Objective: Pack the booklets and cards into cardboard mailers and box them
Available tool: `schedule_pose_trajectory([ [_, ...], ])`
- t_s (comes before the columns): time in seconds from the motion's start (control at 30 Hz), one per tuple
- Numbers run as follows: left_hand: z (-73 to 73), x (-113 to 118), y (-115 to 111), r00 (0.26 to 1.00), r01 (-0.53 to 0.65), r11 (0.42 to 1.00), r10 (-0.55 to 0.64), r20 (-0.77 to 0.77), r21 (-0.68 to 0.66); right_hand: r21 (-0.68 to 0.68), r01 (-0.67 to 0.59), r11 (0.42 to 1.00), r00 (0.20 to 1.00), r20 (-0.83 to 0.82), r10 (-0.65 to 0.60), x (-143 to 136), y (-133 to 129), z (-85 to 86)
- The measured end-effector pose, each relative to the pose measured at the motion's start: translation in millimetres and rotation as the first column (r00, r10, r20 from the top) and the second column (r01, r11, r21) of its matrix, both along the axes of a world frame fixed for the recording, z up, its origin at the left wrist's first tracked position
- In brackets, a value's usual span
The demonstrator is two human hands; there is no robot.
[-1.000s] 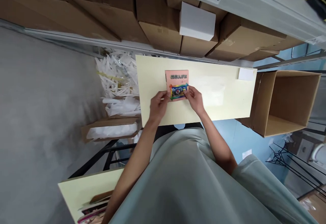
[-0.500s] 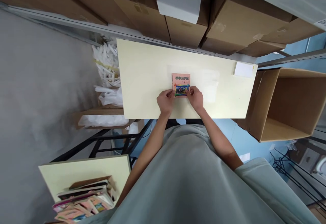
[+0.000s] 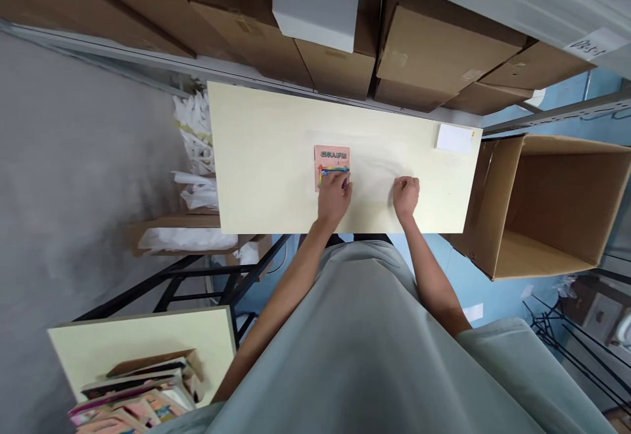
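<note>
A small pink book [image 3: 331, 156] with dark lettering and a colourful picture on its cover lies flat on the pale yellow table [image 3: 261, 158]. Bent fingers of my left hand [image 3: 335, 196] rest on its lower part, hiding much of the picture. Under and to the right of the book spreads a thin, see-through film [image 3: 377, 164], faintly wrinkled and hard to make out. At the film's right side my right hand [image 3: 406, 197] is closed, fingertips pinched together where the edge seems to run.
A white stack of cards or paper [image 3: 454, 138] lies at the table's right end. Beyond it stands an open cardboard box [image 3: 552, 207]. Closed cartons [image 3: 340, 69] line the shelf behind the table. More books [image 3: 142, 388] sit on a lower board at left, below white packing material [image 3: 194, 138].
My right hand has let go of the book and moved right, to the film's side. My left hand has shifted from the book's left edge onto its cover.
</note>
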State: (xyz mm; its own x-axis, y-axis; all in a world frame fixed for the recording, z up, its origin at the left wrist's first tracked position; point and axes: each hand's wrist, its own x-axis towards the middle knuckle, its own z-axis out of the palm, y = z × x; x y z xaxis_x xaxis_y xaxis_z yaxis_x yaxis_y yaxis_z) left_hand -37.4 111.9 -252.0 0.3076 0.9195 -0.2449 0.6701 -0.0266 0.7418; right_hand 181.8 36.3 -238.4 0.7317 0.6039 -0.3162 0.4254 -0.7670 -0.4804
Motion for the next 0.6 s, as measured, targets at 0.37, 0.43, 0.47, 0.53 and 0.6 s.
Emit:
schedule_pose_trajectory([
  [0.37,54.9,-9.3,13.1,0.835,-0.164,0.893,0.352,0.424,-0.418,0.388,-0.253,0.886,0.861,-0.328,0.389,-82.9,45.4,72.2],
  [0.43,60.4,-25.0,22.6,0.806,-0.229,0.858,0.432,0.404,-0.46,0.423,-0.334,0.842,0.761,-0.406,0.506,-112.3,55.9,76.0],
  [0.47,59.2,-33.0,27.8,0.809,-0.271,0.844,0.46,0.365,-0.464,0.427,-0.375,0.823,0.716,-0.43,0.55,-124.0,58.7,75.8],
  [0.53,49.5,-47.2,38.5,0.835,-0.355,0.823,0.492,0.245,-0.443,0.413,-0.448,0.793,0.671,-0.43,0.604,-137.3,59.2,72.4],
  [0.6,33.8,-57.4,47.6,0.866,-0.41,0.816,0.488,0.106,-0.408,0.378,-0.5,0.779,0.694,-0.363,0.621,-136.2,54.8,65.7],
])
